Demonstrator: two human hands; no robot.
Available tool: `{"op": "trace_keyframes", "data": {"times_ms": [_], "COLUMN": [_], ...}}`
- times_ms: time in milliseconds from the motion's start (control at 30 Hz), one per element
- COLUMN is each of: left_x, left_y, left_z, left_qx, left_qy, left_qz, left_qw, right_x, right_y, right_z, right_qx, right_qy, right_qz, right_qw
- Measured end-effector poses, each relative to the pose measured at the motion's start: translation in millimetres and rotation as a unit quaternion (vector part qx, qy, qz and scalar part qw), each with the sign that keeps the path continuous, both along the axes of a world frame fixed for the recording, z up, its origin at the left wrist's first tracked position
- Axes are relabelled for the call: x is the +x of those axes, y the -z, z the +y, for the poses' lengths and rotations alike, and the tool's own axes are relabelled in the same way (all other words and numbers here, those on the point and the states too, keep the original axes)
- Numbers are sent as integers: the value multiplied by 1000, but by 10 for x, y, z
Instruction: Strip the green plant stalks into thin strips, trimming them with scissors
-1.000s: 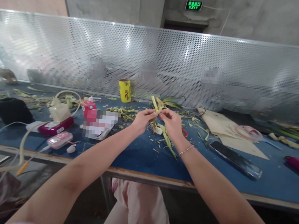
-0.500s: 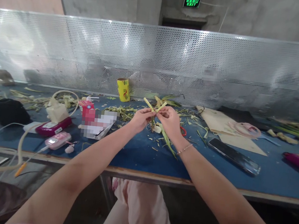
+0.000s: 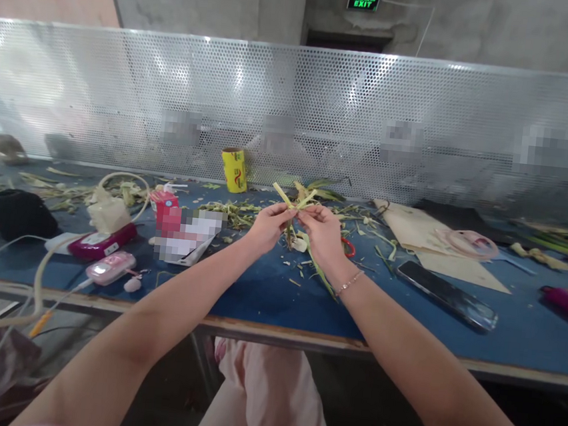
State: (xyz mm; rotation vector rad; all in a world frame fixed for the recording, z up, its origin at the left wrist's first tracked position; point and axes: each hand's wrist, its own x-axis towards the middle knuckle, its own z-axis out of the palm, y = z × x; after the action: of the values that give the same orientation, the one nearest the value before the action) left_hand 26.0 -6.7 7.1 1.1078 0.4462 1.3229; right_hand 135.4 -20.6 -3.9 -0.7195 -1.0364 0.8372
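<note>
My left hand and my right hand meet just above the middle of the table, fingertips almost touching. Both are closed in a pinch on pale yellow-green plant stalks, whose cut ends fan out above the fingers in a V. One stalk leans left and another stalk leans right. Where they cross is mostly covered by the fingertips. Below the right hand a long green leaf trails toward the tabletop. Something red, like a scissors handle, shows beside the right hand.
Plant scraps litter the blue table. A yellow cylinder stands at the back before a perforated metal screen. Left are a red carton, chargers and cables; right, a black phone and brown paper.
Both hands stay in nearly the same place, still pinching the stalks. The stalk ends have shifted slightly. The camera view has moved a little.
</note>
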Motion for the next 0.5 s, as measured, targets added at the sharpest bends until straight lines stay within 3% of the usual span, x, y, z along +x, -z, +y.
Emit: {"op": "trace_keyframes", "data": {"times_ms": [200,500], "left_x": [7,-18], "left_y": [24,21], "left_z": [11,86], "left_qx": [0,32], "left_qy": [-12,-26], "left_qz": [1,53], "left_qw": [1000,998], "right_x": [-45,65], "right_y": [7,30], "right_z": [-15,82], "right_qx": [-20,37], "right_qy": [-33,19], "right_qz": [40,-142], "right_qw": [998,989]}}
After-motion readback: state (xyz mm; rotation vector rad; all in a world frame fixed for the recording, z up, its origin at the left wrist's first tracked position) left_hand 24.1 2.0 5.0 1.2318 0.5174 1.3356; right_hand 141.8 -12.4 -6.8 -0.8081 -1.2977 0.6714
